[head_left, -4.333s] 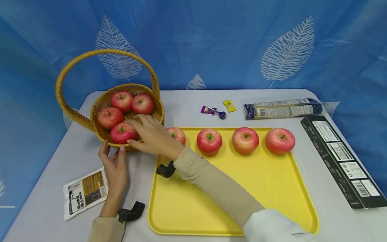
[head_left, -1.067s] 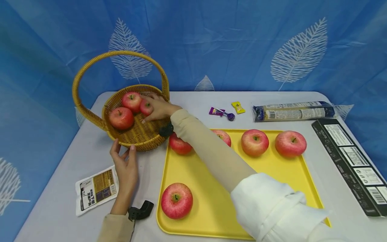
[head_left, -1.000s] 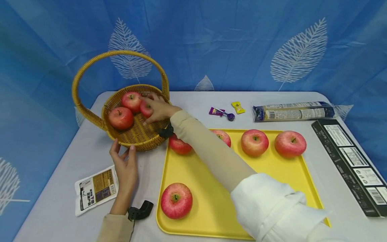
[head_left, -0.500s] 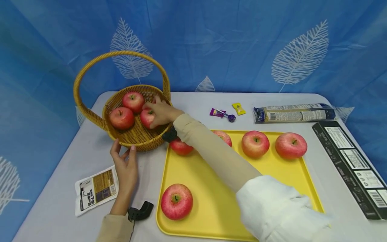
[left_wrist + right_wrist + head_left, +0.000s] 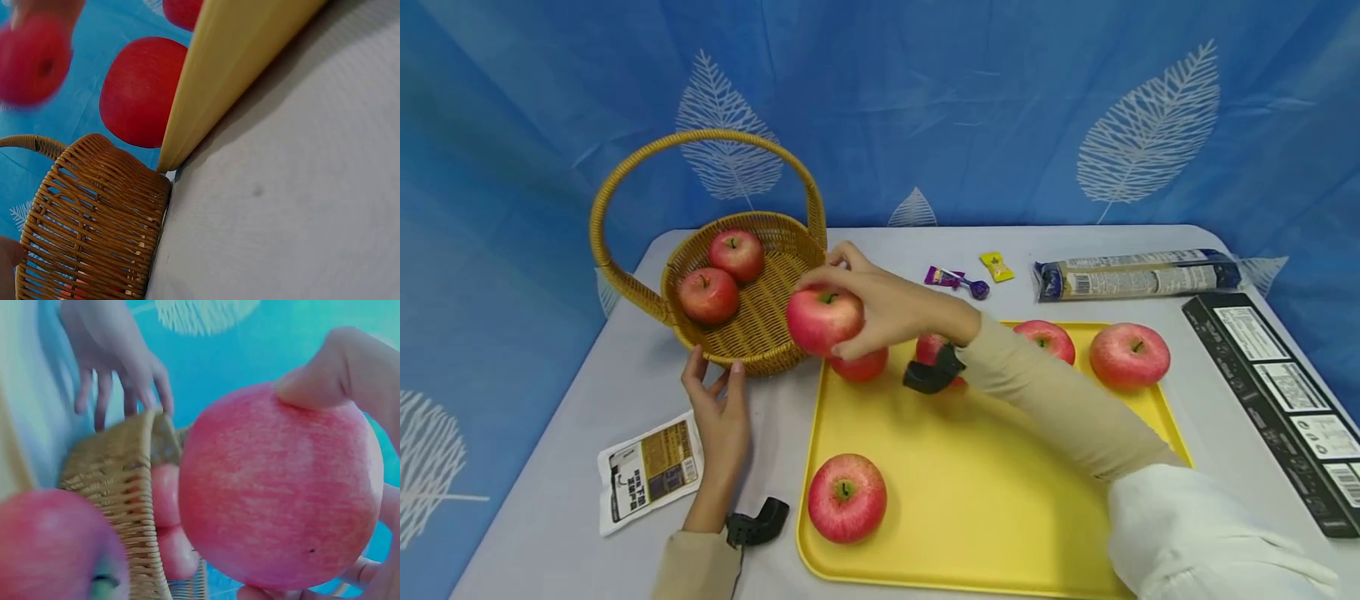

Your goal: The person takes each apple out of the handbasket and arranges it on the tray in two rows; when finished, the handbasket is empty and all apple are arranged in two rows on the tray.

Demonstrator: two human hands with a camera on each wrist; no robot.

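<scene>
My right hand [image 5: 887, 304] holds an apple [image 5: 824, 320] between thumb and fingers, just off the right side of the wicker basket [image 5: 767, 363]. In the right wrist view the held apple [image 5: 281, 487] fills the middle, gripped from above and below. My left hand [image 5: 721, 425] touches the basket's front rim, fingers mostly straight; in the right wrist view the left hand [image 5: 119, 359] has its fingertips at the rim. Inside the basket sit two apples, one at the back [image 5: 737, 255] and one at the left [image 5: 708, 296].
A yellow tray [image 5: 955, 500] carries several apples along its far edge and one apple [image 5: 847, 498] near its front left corner. Around it are a white-and-brown packet [image 5: 651, 473], a lollipop [image 5: 977, 289], a yellow candy [image 5: 997, 267], a long plastic-wrapped pack [image 5: 1138, 275] and a black box [image 5: 1277, 408].
My right hand has lifted an apple out of the basket and moved right, over the tray's far left corner. Earlier, another apple came from basket to tray front. My left hand stays at the rim.
</scene>
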